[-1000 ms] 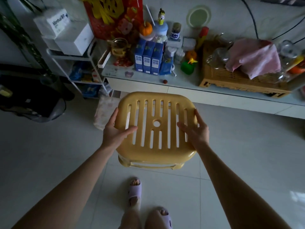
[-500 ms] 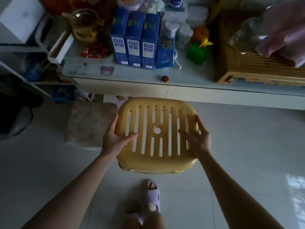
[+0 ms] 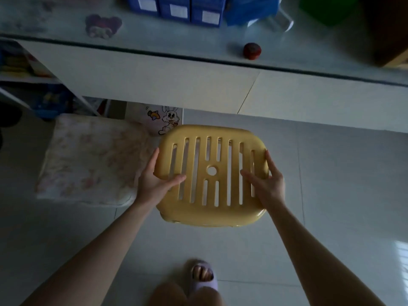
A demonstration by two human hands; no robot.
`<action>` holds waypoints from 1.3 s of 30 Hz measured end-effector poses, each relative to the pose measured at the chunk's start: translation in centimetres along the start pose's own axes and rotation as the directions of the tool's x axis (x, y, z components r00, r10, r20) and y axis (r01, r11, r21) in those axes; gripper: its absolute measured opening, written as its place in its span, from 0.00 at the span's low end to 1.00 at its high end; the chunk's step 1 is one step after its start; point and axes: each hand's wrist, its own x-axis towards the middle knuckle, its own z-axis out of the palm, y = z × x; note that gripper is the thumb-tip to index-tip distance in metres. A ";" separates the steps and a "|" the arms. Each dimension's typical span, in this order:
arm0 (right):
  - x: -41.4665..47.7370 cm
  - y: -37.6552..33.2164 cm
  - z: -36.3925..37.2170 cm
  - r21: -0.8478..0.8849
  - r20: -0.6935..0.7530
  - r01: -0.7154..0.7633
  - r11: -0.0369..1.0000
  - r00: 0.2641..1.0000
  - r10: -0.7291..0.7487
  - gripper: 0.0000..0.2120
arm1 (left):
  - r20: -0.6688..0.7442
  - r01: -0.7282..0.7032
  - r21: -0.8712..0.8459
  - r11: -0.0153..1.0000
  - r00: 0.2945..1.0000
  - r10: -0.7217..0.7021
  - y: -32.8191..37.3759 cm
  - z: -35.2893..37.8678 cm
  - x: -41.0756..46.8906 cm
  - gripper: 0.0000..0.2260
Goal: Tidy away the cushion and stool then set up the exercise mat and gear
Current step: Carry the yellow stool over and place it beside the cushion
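Observation:
A yellow plastic stool with a slotted seat is held over the tiled floor, close to the low white cabinet. My left hand grips its left edge, thumb lying on the seat. My right hand grips the right edge the same way. A pale floral cushion lies flat on the floor just left of the stool, against the cabinet base. The stool's legs are hidden under the seat.
The low white cabinet runs across the top, with blue cartons and a small red ball on it. A rabbit sticker is behind the stool. A wire shelf stands left. My slippered foot is below.
I have moved closer to the cabinet and the view has tilted down. The stool has come lower, beside the cushion. Both hands keep the same grip.

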 end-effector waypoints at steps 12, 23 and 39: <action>3.2 5.7 3.0 -0.002 -0.020 0.013 1.000 1.000 -0.013 0.44 | -0.024 -0.033 0.052 0.998 0.999 0.034 -5.0 2.4 3.8 0.47; 3.0 6.9 4.1 -0.001 -0.041 -0.012 1.000 0.999 0.012 0.44 | -0.016 -0.054 0.059 0.997 0.998 0.055 -6.2 2.1 4.4 0.46; -4.6 -2.0 0.0 -0.029 -0.057 -0.090 0.995 0.994 0.089 0.40 | 0.103 0.042 0.058 0.997 0.994 -0.048 1.6 -1.2 -4.0 0.52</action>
